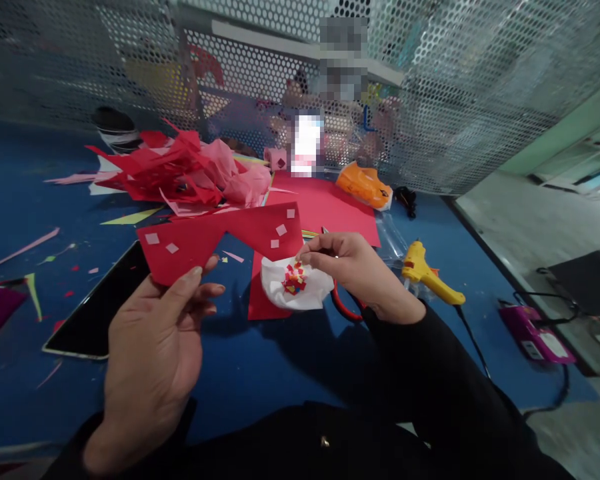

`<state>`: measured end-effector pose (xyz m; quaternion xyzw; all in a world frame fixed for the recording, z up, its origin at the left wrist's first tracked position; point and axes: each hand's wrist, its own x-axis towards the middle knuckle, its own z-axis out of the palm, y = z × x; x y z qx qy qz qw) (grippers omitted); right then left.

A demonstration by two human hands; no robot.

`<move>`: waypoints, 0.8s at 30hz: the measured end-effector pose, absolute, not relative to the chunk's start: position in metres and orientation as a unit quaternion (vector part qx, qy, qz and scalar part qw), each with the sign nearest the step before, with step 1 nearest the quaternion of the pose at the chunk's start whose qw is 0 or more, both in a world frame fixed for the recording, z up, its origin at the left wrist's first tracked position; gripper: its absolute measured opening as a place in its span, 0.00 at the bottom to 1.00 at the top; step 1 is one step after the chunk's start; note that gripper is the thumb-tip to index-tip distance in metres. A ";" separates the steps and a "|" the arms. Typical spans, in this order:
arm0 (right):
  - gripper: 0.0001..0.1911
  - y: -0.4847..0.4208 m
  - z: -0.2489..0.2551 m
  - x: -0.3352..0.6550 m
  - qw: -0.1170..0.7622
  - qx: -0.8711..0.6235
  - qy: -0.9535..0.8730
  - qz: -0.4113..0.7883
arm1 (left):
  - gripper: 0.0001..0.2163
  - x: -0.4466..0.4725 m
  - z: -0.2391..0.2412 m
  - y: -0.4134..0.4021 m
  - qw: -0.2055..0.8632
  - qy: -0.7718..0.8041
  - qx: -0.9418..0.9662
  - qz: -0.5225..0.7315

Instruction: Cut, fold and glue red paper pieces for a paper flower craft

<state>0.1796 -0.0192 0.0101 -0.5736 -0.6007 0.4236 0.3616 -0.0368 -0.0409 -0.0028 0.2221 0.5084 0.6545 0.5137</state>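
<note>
Black clothing [290, 440] on the wearer fills the lower edge of the view, sleeves included. Just ahead of it, both hands are at work above a blue bench [240, 373].

Left hand [155, 327]: thumb and fingers closed on the lower edge of a red paper cutout [195, 240], raised clear of the bench surface. The cutout has a notch in its lower edge and carries five small pale pink squares – two on its left part, three on its right.

Right hand [355, 270]: thumb and forefinger drawn together just over a heap of coloured scraps [295, 279]; whether a scrap is pinched between them cannot be told. The heap, mainly red, orange and yellow, sits on crumpled white paper [313, 301], which overlaps a red paper piece [257, 303].

Red-handled scissors [347, 310] lie partly hidden beneath the right hand. Right of that hand rests a yellow glue gun [425, 270] with a dark cord; a purple box [535, 337] stands further right.

Left side: a black-screened device [87, 317] lies flat, partly covered by the left hand. Beyond it – a tangled pile of red and pink paper [190, 170]. Behind the right hand: a large red sheet [330, 207] and an orange packet [363, 185]. Perforated metal screening [260, 63] closes off the rear.
</note>
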 end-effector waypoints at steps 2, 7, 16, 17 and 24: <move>0.07 -0.020 0.008 0.181 0.352 -0.583 -0.604 0.414 | 0.09 -0.038 -0.003 -0.042 0.513 0.511 0.226 0.652; 0.10 -0.018 0.006 0.179 0.216 -0.621 -0.731 0.182 | 0.07 -0.038 -0.003 -0.042 0.504 0.510 0.230 0.658; 0.11 -0.004 0.001 0.164 -0.047 -0.546 -0.836 0.001 | 0.06 -0.037 -0.001 -0.042 0.501 0.523 0.225 0.652; 0.11 -0.004 0.000 0.163 -0.047 -0.542 -0.839 -0.007 | 0.06 -0.037 -0.001 -0.042 0.501 0.522 0.228 0.651; 0.13 -0.003 0.001 0.161 -0.080 -0.543 -0.835 -0.018 | 0.08 -0.038 -0.003 -0.043 0.501 0.512 0.244 0.653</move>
